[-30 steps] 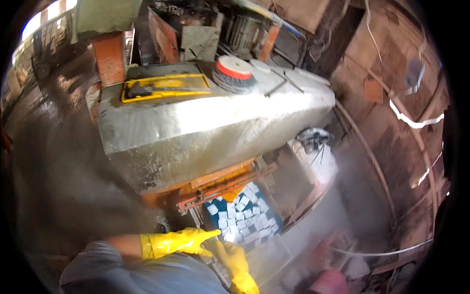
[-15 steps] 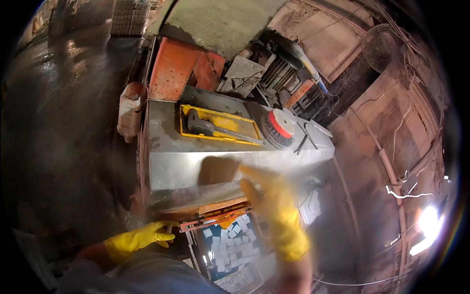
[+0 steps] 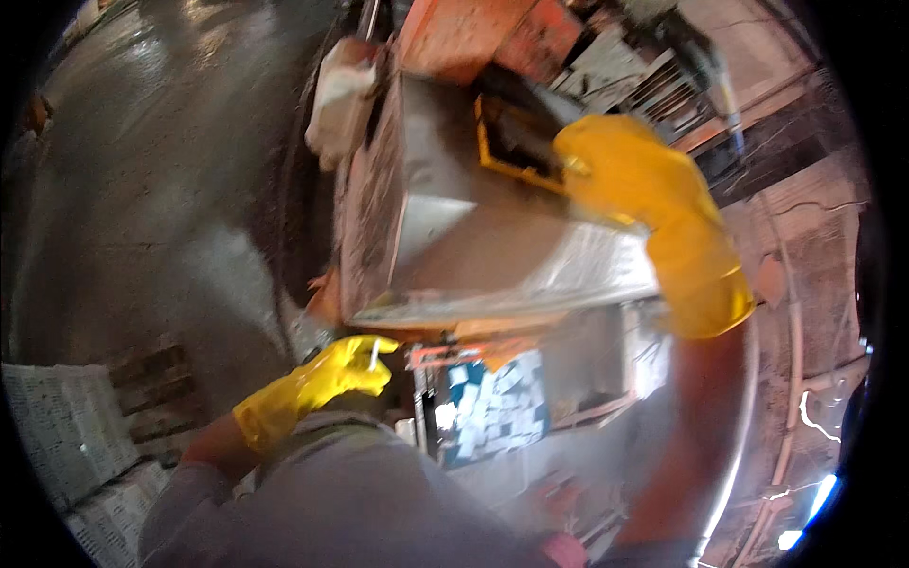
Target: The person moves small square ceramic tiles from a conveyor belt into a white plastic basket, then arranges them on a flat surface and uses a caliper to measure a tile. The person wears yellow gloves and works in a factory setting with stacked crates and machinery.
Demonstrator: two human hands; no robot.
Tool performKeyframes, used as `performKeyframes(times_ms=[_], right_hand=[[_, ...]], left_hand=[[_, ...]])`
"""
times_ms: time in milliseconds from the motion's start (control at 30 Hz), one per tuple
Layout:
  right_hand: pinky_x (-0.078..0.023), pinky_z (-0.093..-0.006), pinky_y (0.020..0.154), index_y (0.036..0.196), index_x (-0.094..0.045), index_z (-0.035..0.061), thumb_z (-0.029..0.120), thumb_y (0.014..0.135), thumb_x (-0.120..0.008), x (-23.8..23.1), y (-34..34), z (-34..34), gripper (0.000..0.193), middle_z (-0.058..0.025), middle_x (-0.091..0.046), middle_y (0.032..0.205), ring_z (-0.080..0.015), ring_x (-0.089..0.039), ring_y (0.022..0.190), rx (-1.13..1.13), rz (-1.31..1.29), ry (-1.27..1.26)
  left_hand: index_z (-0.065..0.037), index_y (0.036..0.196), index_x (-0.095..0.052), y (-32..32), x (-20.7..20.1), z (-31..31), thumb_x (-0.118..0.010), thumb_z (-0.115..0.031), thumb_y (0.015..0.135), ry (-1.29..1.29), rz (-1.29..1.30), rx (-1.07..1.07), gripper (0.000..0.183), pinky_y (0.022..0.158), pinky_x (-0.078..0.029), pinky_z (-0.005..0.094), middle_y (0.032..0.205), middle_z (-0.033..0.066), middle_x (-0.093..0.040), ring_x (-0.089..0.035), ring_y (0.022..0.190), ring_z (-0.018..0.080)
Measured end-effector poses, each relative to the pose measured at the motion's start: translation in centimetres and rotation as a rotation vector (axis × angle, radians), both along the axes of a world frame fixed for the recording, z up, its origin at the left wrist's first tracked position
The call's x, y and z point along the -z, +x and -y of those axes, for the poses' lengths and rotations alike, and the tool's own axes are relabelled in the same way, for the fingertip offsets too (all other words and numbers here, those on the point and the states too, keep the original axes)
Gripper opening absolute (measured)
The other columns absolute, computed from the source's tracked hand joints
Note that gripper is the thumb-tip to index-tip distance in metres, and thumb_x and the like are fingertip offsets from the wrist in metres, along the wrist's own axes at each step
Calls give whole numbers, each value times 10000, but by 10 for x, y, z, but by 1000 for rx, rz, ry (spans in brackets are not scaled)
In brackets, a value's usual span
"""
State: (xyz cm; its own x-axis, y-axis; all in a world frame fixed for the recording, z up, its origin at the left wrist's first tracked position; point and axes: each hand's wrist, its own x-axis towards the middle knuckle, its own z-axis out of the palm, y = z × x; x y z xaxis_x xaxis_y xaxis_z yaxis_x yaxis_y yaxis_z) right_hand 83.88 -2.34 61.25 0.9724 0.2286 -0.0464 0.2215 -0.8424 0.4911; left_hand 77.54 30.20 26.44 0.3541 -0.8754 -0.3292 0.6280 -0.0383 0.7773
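My left hand [image 3: 333, 379], in a yellow rubber glove, is closed with a small white piece [image 3: 375, 354] pinched between thumb and fingers. It is beside the orange-red bar [image 3: 464, 351] at the near side of the metal bench. My right hand [image 3: 615, 170], gloved alike, reaches far over the metal bench top [image 3: 445, 222]. It is at the right end of a shallow yellow-rimmed tray [image 3: 483, 137] with dark contents, covering part of it. Its fingers are blurred and partly hidden, so I cannot make out whether they grip anything.
Many white square pieces [image 3: 497, 402] lie on a blue-green surface below the bench. A whitish plastic jug [image 3: 341, 104] hangs at the bench's left side. Orange panels [image 3: 464, 38] and a grate [image 3: 663, 90] stand behind. Stacked pale blocks [image 3: 66, 426] are at lower left.
My right hand has moved up and right, from the bench's front edge to the tray, and now hides the round red-rimmed brush. The view has shifted, so the bench sits higher and further right.
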Motion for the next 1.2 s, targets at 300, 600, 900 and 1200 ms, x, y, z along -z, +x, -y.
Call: performKeyframes(times_ms=[300,600,900,1200], right_hand=[[-590,-331,767,1307,-595,-10,15,1024,-641,59,-125,6,287,-171,-760,1017,-245,-761,848,-126,689,1016],[-519,-286,886,1386,-578,8,112,1063,-556,265,-400,-48,340,-79,-751,1081,-133,-644,862,863,552,1937],[-565,-361,894,1280,-709,48,273,927,-762,303,-482,-109,421,-216,-741,1119,-310,-739,1008,1351,582,1568],[-568,-454,757,1486,-525,51,156,972,-703,292,-497,-94,554,-210,-705,957,-395,-696,880,883,287,1190]], left_hand=[[-32,1461,-574,-25,-22,2,-848,-294,896,219,429,-8,680,992,-528,367,1240,127,-710,-674,1121,202],[-75,1506,-543,-88,-45,61,-830,-116,911,155,585,229,661,1000,-529,372,1195,112,-705,-662,1053,176],[22,1467,-551,-153,-35,114,-859,-109,869,32,651,598,685,1104,-478,387,1394,164,-663,-622,1305,245],[-12,1374,-633,-185,-28,119,-826,-115,922,164,340,796,502,986,-528,293,1253,60,-704,-648,1097,118]])
